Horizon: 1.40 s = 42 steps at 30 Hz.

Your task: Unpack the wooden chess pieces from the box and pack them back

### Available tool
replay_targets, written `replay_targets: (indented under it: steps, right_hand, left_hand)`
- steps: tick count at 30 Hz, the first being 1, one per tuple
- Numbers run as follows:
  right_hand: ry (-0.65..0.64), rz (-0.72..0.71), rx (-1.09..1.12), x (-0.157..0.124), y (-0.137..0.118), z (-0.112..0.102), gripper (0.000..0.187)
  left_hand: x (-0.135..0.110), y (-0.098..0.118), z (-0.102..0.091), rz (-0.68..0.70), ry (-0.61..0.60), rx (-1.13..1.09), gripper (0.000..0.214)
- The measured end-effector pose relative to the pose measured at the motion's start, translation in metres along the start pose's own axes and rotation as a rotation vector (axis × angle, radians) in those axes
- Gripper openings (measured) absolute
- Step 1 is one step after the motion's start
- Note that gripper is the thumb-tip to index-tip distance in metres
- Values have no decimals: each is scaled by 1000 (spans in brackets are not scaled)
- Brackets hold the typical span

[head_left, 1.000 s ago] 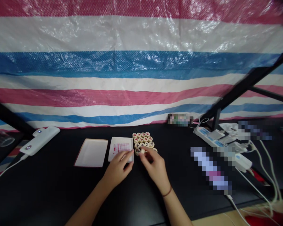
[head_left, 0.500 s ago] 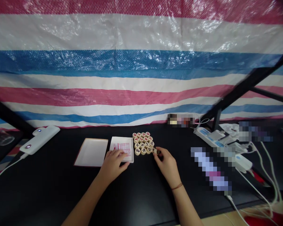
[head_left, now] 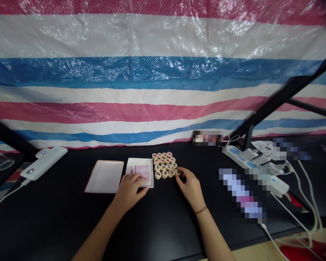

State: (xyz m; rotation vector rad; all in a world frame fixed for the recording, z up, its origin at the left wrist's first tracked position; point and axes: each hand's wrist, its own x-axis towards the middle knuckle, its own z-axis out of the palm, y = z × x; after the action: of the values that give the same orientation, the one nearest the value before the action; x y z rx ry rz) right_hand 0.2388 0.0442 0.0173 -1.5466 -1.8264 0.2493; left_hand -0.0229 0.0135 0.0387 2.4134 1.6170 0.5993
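Round Chinese chess pieces (head_left: pixel 163 167) stand in a tight block of rows on the black table, red characters in the far rows and black ones in the near rows. At the block's near right corner, my right hand (head_left: pixel 189 185) pinches one chess piece (head_left: pixel 178 172) between thumb and fingers. My left hand (head_left: pixel 132 188) lies over the near left edge of a white box (head_left: pixel 150 173), fingers spread and thumb along its near side. Inside the box is a sheet with red grid lines (head_left: pixel 141 170), partly covered by the fingers.
Left of the box lies a second shallow white tray or lid (head_left: pixel 105 176). A white device with a cable (head_left: pixel 45 163) sits at the far left. On the right are a power strip (head_left: pixel 241 159) with plugs and white cables. A striped sheet (head_left: pixel 152 108) hangs behind.
My right hand has moved slightly left, bringing its chess piece up against the end of the near row. The left hand stays on the box.
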Motion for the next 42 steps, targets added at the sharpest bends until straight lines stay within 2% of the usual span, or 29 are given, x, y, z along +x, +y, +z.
replay_targets:
  steps: [11,16,25,30,33,37,42]
  right_hand:
    - [-42,2,-38,-1,-2,0,27]
    - [-29,56,-42,-4,-1,1,22]
    - [-9,29,-32,-5,-2,1,25]
    - [93,-81,-30,-6,-27,-7,22]
    - [10,-190,44,-5,-52,-6,17]
    - [-155,-389,71,1,-81,8,19]
    - [-226,-564,61,7,-94,32,21]
  left_hand:
    - [-1,0,0,10,13,-2,21]
    - [-1,0,1,15,38,-5,21]
    - [0,6,1,-10,14,23,14]
    - [0,11,3,4,46,39,14]
    - [1,11,1,8,83,34,15]
    - [2,3,-4,-26,153,66,20]
    - [4,-11,-5,-91,193,146,25]
